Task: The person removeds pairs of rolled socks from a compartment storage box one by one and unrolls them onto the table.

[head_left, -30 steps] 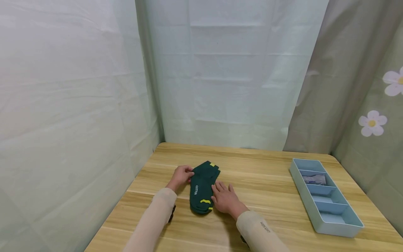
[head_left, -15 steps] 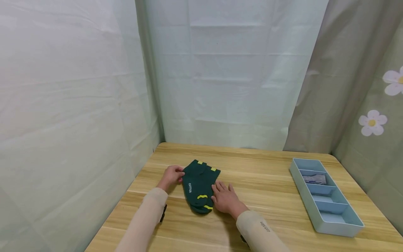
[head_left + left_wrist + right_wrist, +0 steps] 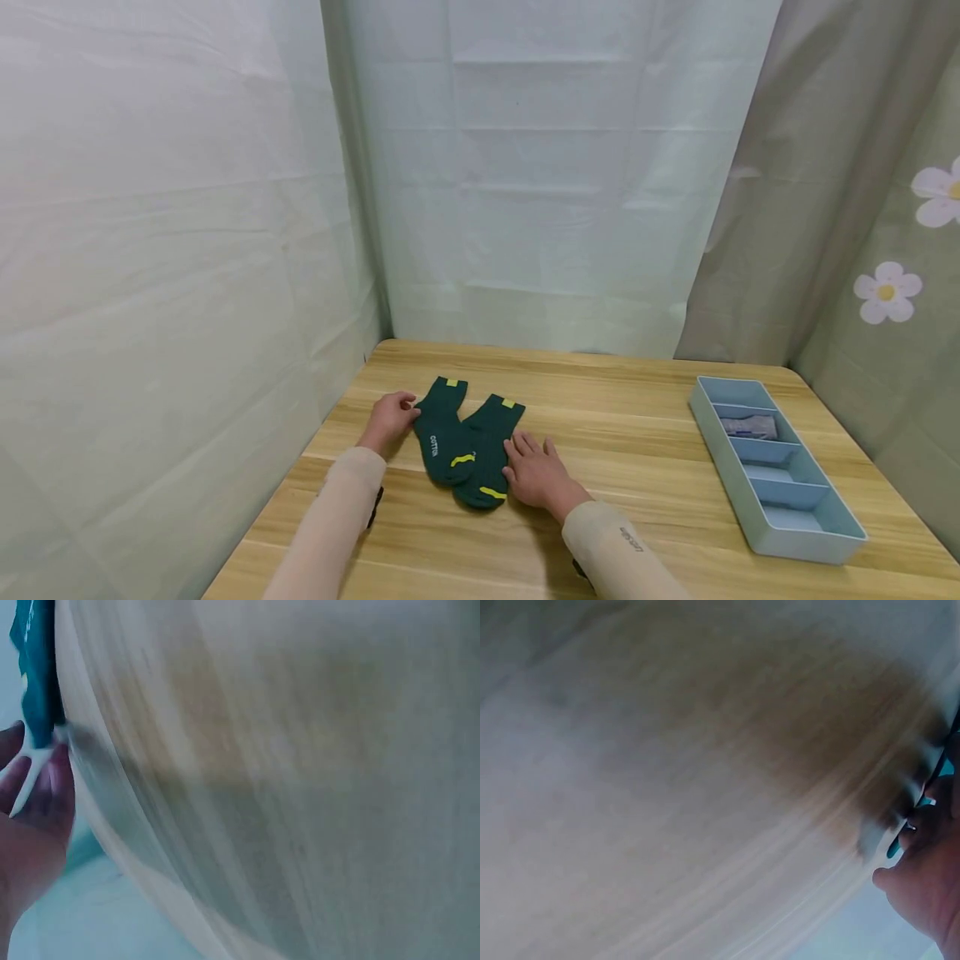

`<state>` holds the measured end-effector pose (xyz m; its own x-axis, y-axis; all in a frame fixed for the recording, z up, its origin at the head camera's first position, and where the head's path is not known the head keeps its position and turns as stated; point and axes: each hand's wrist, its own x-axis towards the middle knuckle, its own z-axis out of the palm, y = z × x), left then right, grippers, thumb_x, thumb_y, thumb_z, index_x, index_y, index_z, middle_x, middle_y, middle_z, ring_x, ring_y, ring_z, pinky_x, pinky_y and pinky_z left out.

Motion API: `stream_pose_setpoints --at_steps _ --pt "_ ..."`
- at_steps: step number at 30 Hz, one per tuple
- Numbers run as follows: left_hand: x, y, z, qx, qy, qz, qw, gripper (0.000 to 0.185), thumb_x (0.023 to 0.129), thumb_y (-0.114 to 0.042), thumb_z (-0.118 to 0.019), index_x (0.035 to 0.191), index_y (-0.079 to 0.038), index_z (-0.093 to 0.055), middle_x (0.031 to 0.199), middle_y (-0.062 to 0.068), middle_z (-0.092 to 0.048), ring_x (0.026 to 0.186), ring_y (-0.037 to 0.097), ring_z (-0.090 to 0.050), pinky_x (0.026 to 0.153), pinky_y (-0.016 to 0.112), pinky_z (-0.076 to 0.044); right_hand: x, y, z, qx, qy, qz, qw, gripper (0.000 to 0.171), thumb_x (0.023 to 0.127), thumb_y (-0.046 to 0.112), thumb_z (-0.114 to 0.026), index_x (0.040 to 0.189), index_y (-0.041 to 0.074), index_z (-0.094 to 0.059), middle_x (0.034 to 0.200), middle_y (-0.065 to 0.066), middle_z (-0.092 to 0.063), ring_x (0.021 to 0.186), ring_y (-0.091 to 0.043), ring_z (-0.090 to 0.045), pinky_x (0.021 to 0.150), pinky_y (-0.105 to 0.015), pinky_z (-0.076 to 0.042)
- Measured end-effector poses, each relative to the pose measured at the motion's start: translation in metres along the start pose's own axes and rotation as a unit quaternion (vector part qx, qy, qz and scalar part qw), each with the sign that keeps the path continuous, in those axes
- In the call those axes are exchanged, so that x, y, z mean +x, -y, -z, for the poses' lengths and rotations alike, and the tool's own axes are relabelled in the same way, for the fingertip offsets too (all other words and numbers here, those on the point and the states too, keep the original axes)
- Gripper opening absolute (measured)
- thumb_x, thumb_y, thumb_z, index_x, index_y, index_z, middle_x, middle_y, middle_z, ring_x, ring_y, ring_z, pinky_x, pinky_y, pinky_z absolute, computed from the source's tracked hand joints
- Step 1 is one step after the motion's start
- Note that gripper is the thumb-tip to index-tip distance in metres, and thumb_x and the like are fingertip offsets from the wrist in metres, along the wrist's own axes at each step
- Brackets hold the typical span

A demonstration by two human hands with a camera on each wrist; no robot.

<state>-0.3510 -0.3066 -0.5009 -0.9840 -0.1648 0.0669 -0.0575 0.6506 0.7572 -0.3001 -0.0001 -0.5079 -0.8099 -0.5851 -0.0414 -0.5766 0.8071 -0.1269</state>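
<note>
Two dark green socks lie flat on the wooden table in the head view. The left sock point(image 3: 441, 435), marked COTTON with yellow patches, overlaps the toe part of the right sock point(image 3: 497, 421). My left hand point(image 3: 388, 421) pinches the left sock's heel edge between thumb and fingers; the left wrist view shows the fingertips at the end of the green cloth point(image 3: 37, 682). My right hand point(image 3: 538, 475) rests palm down with straight fingers at the right sock's right edge. In the right wrist view that hand point(image 3: 928, 877) is mostly cut off at the frame's side.
A light blue divided box point(image 3: 738, 492) stands at the table's right side. One compartment holds a rolled greyish-purple cloth item point(image 3: 752, 427). Pale curtains point(image 3: 540, 208) hang behind and beside the wooden table point(image 3: 600, 408).
My left hand has drawn the upper sock leftward off the lower one, so the stacked pair now spreads into two, overlapping near the toes. My right hand has stayed in place.
</note>
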Motion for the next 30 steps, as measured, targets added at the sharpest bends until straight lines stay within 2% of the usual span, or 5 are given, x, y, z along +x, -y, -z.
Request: stream_pose_setpoints --at_steps 3,6,12,18,30 --pt "-0.002 -0.007 -0.004 0.099 0.013 -0.047 0.9939 0.037 0.095 -0.010 -0.066 0.126 0.008 -0.061 0.122 0.026 -0.057 0.113 0.039 -0.055 0.099 0.051 -0.044 0.001 0.000 0.002 0.000 0.000 -0.002 1.000 0.053 0.105 0.034 -0.046 0.150 0.005 -0.042 0.158 -0.015 -0.032 0.146 -0.031 -0.026 0.115 -0.059 -0.020" --pt "-0.004 -0.016 -0.009 0.177 0.044 -0.090 0.9791 0.043 0.095 -0.020 -0.068 0.128 0.007 -0.060 0.128 0.028 -0.053 0.119 0.042 -0.050 0.104 0.054 -0.040 0.003 0.001 0.001 -0.001 -0.004 0.001 1.000 0.055 0.105 0.035 -0.045 0.150 0.004 -0.041 0.158 -0.016 -0.031 0.146 -0.032 -0.026 0.115 -0.060 -0.019" --pt "-0.014 -0.027 -0.016 0.269 0.141 -0.096 0.9480 0.082 0.089 -0.059 -0.064 0.141 0.003 -0.051 0.147 0.029 -0.040 0.135 0.046 -0.037 0.110 0.059 -0.029 0.007 0.005 -0.005 0.021 -0.002 0.006 1.000 0.072 0.101 0.054 -0.046 0.152 0.003 -0.038 0.159 -0.015 -0.030 0.147 -0.032 -0.024 0.115 -0.061 -0.016" --pt "-0.024 -0.025 -0.015 0.294 0.218 -0.073 0.9278 0.111 0.076 -0.073 -0.068 0.151 0.002 -0.035 0.158 0.028 -0.021 0.145 0.043 -0.021 0.112 0.066 -0.015 0.007 0.007 -0.009 0.020 0.007 -0.003 1.000 0.087 0.093 0.068 -0.047 0.152 0.004 -0.038 0.160 -0.013 -0.029 0.148 -0.030 -0.024 0.115 -0.060 -0.018" --pt "-0.034 -0.018 0.001 0.312 0.260 -0.090 0.9094 0.116 0.070 -0.063 -0.081 0.155 -0.004 -0.029 0.162 0.023 -0.015 0.148 0.039 -0.015 0.115 0.062 -0.013 0.006 0.005 -0.008 0.028 0.014 0.000 1.000 0.088 0.093 0.067 -0.048 0.153 0.004 -0.036 0.161 -0.013 -0.027 0.148 -0.029 -0.021 0.116 -0.059 -0.017"
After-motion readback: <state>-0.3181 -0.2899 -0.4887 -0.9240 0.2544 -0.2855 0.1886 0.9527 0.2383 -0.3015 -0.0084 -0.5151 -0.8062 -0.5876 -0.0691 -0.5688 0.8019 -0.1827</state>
